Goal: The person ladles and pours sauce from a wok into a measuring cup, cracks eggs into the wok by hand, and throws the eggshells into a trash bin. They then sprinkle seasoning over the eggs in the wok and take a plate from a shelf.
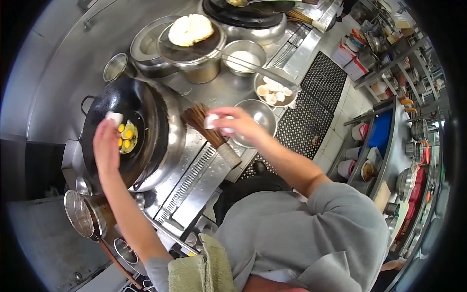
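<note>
Over the black wok [99, 104] is my left hand [106, 146], its fingers closed on a white egg [115, 118]; I cannot tell whether its shell is cracked. Several raw eggs with bright yellow yolks [127, 132] lie in the wok, right beside that hand. My right hand [236, 121] is away from the wok, above a bamboo brush [214, 131] and near an empty-looking steel bowl [258, 117]. Its fingers are closed around white eggshell pieces [211, 121]. Beyond it, a bowl [290, 100] holds several broken eggshells.
A cooked egg round [190, 30] rests on a strainer over a steel pot [202, 73]. Close by is a bowl of white contents [243, 61], with a long-handled utensil [262, 71] reaching across. A mesh strainer [79, 214] lies left of me. Black perforated mats [311, 107] cover the floor.
</note>
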Demonstrator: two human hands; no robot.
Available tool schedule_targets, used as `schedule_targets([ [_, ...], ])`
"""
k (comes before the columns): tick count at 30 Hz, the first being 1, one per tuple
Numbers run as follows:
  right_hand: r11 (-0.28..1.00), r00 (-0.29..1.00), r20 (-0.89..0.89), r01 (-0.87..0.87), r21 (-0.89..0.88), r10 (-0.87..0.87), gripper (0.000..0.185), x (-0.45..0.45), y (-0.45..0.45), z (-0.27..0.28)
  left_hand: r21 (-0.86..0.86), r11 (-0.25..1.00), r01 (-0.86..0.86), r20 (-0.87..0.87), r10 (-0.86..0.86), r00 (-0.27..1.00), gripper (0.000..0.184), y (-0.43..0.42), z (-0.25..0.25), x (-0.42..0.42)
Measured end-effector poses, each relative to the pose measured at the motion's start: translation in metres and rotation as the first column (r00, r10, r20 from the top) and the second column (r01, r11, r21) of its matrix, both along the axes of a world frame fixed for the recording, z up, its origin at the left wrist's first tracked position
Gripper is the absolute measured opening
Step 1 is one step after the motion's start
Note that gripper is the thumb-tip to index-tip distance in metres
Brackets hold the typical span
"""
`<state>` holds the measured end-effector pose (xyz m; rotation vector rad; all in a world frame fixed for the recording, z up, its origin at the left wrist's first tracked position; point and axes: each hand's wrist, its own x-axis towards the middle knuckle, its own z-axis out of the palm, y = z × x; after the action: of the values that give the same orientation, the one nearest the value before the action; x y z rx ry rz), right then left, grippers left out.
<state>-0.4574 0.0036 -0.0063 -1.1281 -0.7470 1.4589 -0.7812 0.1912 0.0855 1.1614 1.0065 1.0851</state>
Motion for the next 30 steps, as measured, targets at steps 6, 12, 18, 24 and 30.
schedule_targets([
  [6, 0.95, 0.851, 0.471, 0.302, -0.08, -0.231, 0.045, 0.166, -0.062, -0.033, -0.095, 0.919, 0.382, -0.244, -0.393, 0.886, 0.031, -0.112, -0.06, 0.187],
  [12, 0.919, 0.73, 0.633, 0.387, -0.072, -0.258, 0.051, 0.225, -0.058, -0.057, 0.007, 0.875, 0.484, -0.343, -0.452, 0.823, 0.049, -0.139, -0.114, 0.348],
  [18, 0.895, 0.884, 0.158, 0.446, 0.004, -0.441, 0.037, 0.194, -0.093, -0.028, 0.069, 0.959, 0.273, -0.491, -0.206, 0.846, 0.043, -0.163, -0.095, 0.29],
  [24, 0.974, 0.969, -0.159, -0.205, -0.099, 0.188, 0.039, 0.062, -0.117, 0.0, 0.118, 0.993, -0.01, -0.427, 0.059, 0.902, 0.025, -0.234, -0.132, 0.096],
  [30, 0.861, 0.703, 0.679, -0.464, 0.211, 0.212, 0.028, -0.089, -0.065, -0.083, 0.068, 0.9, -0.431, -0.518, 0.401, 0.756, 0.02, -0.327, -0.135, -0.039],
])
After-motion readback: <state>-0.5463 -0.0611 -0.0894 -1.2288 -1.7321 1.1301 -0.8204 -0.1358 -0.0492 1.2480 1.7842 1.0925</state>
